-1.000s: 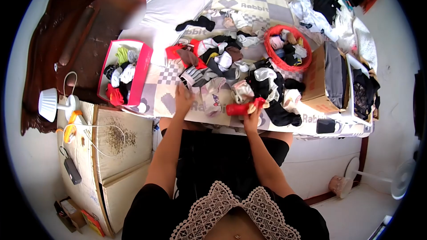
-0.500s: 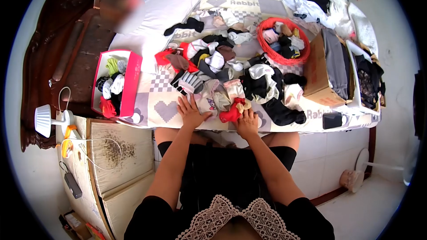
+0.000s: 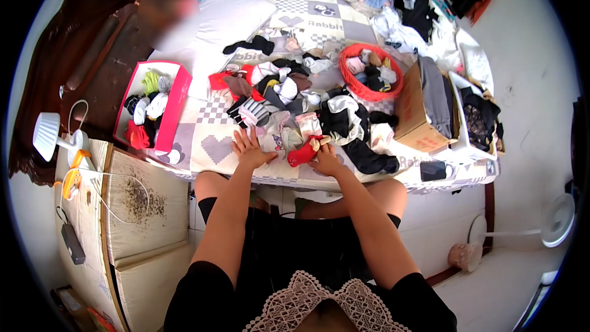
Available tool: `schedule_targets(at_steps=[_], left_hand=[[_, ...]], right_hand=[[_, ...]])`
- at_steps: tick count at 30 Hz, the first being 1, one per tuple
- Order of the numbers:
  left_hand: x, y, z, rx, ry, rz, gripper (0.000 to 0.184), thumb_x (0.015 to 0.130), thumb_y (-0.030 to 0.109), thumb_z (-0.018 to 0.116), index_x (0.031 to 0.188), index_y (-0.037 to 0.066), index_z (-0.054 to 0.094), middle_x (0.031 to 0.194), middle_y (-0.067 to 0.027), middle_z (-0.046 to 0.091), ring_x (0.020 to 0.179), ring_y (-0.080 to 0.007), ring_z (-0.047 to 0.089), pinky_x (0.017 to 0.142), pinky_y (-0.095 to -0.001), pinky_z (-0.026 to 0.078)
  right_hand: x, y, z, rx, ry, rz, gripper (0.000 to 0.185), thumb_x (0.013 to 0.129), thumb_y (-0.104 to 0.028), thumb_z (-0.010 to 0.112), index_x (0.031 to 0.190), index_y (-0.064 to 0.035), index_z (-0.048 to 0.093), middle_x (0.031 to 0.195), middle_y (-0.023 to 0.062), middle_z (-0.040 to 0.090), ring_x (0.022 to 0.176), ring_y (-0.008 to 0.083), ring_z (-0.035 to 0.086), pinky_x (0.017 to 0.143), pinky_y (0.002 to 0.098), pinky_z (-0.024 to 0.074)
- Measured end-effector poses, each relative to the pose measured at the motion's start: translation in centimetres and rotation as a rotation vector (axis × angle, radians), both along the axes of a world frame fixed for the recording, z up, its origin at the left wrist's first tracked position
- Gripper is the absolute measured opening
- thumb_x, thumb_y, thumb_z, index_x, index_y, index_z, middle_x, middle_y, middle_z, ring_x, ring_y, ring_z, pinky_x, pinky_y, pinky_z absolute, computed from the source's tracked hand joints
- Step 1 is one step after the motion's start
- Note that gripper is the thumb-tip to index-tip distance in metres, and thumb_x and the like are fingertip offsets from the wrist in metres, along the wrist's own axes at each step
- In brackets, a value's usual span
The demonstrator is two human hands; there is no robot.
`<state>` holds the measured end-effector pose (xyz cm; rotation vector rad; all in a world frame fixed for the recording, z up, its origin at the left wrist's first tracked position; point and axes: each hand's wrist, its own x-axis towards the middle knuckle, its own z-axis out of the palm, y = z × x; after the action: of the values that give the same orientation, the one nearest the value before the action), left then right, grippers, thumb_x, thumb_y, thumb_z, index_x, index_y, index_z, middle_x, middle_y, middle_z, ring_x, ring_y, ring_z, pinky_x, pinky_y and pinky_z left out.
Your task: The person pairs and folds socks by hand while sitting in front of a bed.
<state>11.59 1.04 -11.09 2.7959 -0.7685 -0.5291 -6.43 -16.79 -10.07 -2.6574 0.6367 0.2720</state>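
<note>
My left hand (image 3: 250, 150) lies flat on the bed sheet with its fingers spread, holding nothing. It is beside a pale sock with a small dark cartoon print (image 3: 278, 142) and just below a striped grey-and-white sock (image 3: 252, 112). At the front of the sock pile, my right hand (image 3: 327, 161) has its fingers closed at the beige end of a red sock (image 3: 302, 154); the fingertips are partly hidden. Black socks (image 3: 367, 157) lie to the right of that hand. Mixed red, brown, white and black socks spread out beyond both hands.
A pink-sided box (image 3: 174, 110) with socks stands at left, and a red basket (image 3: 369, 93) with socks sits behind the pile. At right are a cardboard box (image 3: 418, 129) and a white bin (image 3: 488, 152). A lamp (image 3: 46, 137) is on the cabinet (image 3: 144, 233).
The view has shifted, so the bed's things appear further left. My right fingers, spread over the red sock before, are now drawn in at its beige end. My left hand stays flat.
</note>
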Motion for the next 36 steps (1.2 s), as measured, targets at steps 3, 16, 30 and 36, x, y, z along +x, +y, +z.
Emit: schedule_targets(at_steps=[3,16,30,36], left_hand=[[-0.1,0.1,0.4,0.012,0.019,0.021,0.124,0.057,0.068,0.065,0.143,0.013,-0.007,0.146,-0.0215,-0.011,0.133,-0.0394,-0.019,0.103,-0.0553,-0.009],[4.1,5.0,-1.0,-0.155,-0.044,-0.193,0.090,0.070,0.053,0.063,0.141,0.019,0.020,0.147,-0.0128,0.015,0.136,-0.0323,0.010,0.105,-0.0477,0.016],[10.9,9.4,-4.4,-0.544,0.210,-0.211,0.044,0.074,0.004,0.060,0.115,0.017,0.060,0.133,-0.0045,0.045,0.122,-0.0201,0.042,0.103,-0.0319,0.027],[10.4,8.9,-1.8,-0.580,0.245,-0.145,0.039,0.072,0.003,0.060,0.110,0.013,0.062,0.131,-0.0070,0.047,0.116,-0.0231,0.049,0.097,-0.0314,0.036]], right_hand=[[1.4,-2.8,2.4,0.226,0.029,0.100,0.055,0.078,-0.040,0.058,0.119,-0.0045,0.049,0.126,0.0226,0.041,0.119,0.0396,0.036,0.097,0.0442,0.0354],[4.0,-7.5,13.4,-0.147,-0.085,-0.010,0.046,0.078,-0.036,0.057,0.108,-0.0010,0.057,0.112,0.0240,0.054,0.113,0.0368,0.044,0.094,0.0393,0.0382],[18.2,-3.8,0.1,-0.154,-0.418,-0.006,0.025,0.077,-0.022,0.061,0.099,-0.0125,0.067,0.122,0.0163,0.048,0.111,0.0308,0.049,0.095,0.0335,0.0371],[17.2,-6.8,0.9,0.702,-0.864,-0.340,0.024,0.082,-0.022,0.062,0.098,-0.0039,0.064,0.100,0.0039,0.058,0.090,0.0175,0.056,0.080,0.0285,0.0415]])
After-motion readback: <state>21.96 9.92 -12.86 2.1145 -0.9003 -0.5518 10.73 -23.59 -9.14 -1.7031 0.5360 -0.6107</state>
